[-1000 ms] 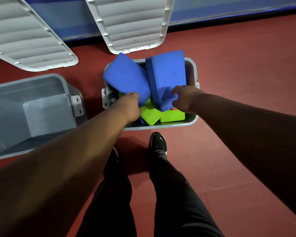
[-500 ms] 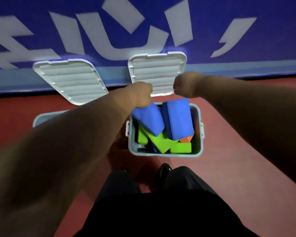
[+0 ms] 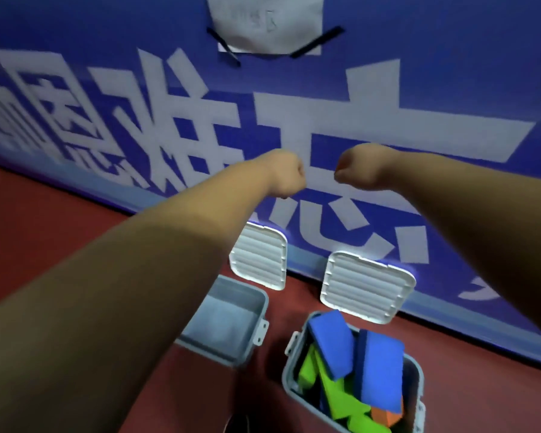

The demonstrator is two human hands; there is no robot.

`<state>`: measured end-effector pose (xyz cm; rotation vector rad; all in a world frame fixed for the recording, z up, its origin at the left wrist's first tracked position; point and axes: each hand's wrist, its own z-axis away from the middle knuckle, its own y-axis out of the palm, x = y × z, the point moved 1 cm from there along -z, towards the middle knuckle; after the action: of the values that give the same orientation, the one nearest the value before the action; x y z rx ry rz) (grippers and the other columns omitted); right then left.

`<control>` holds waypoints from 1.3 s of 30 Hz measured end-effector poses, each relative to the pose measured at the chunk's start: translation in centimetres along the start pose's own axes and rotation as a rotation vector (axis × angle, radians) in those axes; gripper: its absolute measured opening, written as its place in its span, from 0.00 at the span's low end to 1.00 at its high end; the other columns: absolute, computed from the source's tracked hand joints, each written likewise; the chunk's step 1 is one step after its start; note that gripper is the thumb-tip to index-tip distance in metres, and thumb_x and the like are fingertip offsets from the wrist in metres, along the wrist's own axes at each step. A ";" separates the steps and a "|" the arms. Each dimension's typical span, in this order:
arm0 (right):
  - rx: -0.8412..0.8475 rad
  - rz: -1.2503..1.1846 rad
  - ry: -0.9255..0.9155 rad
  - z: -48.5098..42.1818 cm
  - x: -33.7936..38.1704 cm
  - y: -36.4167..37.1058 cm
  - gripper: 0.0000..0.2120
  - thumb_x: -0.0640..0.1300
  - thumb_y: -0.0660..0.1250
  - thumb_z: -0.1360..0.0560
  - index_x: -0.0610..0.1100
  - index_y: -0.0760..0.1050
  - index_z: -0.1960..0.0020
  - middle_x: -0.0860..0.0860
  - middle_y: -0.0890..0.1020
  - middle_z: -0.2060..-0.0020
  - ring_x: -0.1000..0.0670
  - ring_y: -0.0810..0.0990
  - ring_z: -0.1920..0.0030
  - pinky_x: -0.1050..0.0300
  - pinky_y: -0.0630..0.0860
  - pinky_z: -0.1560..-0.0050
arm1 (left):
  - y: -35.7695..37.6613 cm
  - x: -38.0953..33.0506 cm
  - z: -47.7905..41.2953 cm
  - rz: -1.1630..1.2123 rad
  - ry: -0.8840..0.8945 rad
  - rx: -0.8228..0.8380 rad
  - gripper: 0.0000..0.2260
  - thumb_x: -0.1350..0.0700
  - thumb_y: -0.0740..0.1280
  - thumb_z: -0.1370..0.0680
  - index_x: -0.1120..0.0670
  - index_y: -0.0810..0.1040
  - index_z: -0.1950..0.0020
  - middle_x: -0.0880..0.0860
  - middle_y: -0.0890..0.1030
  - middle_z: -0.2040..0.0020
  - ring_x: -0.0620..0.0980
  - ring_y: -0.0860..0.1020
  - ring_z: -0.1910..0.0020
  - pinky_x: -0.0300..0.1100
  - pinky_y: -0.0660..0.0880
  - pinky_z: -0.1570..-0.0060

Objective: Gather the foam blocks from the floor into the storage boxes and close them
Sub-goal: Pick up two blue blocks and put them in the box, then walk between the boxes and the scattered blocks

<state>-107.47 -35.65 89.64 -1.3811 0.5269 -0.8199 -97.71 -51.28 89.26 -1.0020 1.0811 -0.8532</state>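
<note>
A grey storage box [image 3: 289, 367] at the lower right stands open, filled with two blue foam blocks [image 3: 380, 373], green blocks [image 3: 338, 398] and an orange one [image 3: 384, 417]. Left of it a second grey box [image 3: 231, 354] stands open with nothing visible inside. Two white ribbed lids [image 3: 366, 287] [image 3: 260, 260] lean against the wall behind the boxes. My left hand [image 3: 286, 176] and my right hand [image 3: 358, 168] are raised in front of the wall, high above the boxes, both curled into fists that hold nothing.
A blue wall banner [image 3: 450, 89] with large white characters runs across the back. A white paper [image 3: 263, 23] is taped to it at the top. The floor [image 3: 60, 229] is dark red.
Both hands let go of the blue blocks in the box and rose up in front of the wall. The view tilted upward and the boxes dropped to the lower right of the view.
</note>
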 end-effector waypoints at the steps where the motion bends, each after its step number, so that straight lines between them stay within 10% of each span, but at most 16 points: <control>1: 0.000 0.008 -0.045 0.0 1.9 -0.9 0.18 0.50 0.63 0.18 0.44 0.79 0.33 0.45 0.81 0.37 0.43 0.79 0.39 0.48 0.75 0.39 | -1.3 1.1 1.4 0.026 -0.036 -0.025 0.07 0.55 0.65 0.21 0.52 0.83 0.51 0.54 0.85 0.54 0.51 0.84 0.55 0.49 0.81 0.55; 10: 0.092 0.054 -0.365 3.1 19.1 -0.3 0.17 0.52 0.64 0.18 0.45 0.81 0.35 0.48 0.82 0.38 0.45 0.80 0.39 0.50 0.76 0.37 | -4.5 13.1 15.8 0.082 -0.340 -0.071 0.09 0.55 0.64 0.19 0.55 0.83 0.51 0.53 0.86 0.54 0.52 0.86 0.58 0.46 0.83 0.59; 16: 0.158 -0.011 -0.437 7.9 30.8 3.6 0.12 0.50 0.64 0.22 0.46 0.84 0.47 0.49 0.87 0.55 0.49 0.87 0.55 0.48 0.82 0.44 | -3.7 20.4 29.0 0.020 -0.448 -0.123 0.09 0.56 0.65 0.22 0.56 0.84 0.54 0.52 0.84 0.65 0.52 0.83 0.62 0.44 0.81 0.55; 39: 0.465 0.217 -1.254 50.1 90.9 25.3 0.10 0.46 0.65 0.21 0.43 0.84 0.49 0.44 0.88 0.60 0.43 0.86 0.53 0.56 0.79 0.55 | 9.4 47.8 102.7 0.499 -1.284 -0.394 0.10 0.59 0.64 0.18 0.60 0.83 0.44 0.56 0.87 0.50 0.57 0.87 0.54 0.50 0.83 0.60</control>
<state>-7.72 -73.40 84.26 -1.1088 -0.4687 0.1882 14.31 -69.21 81.89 -1.2199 0.3062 0.4602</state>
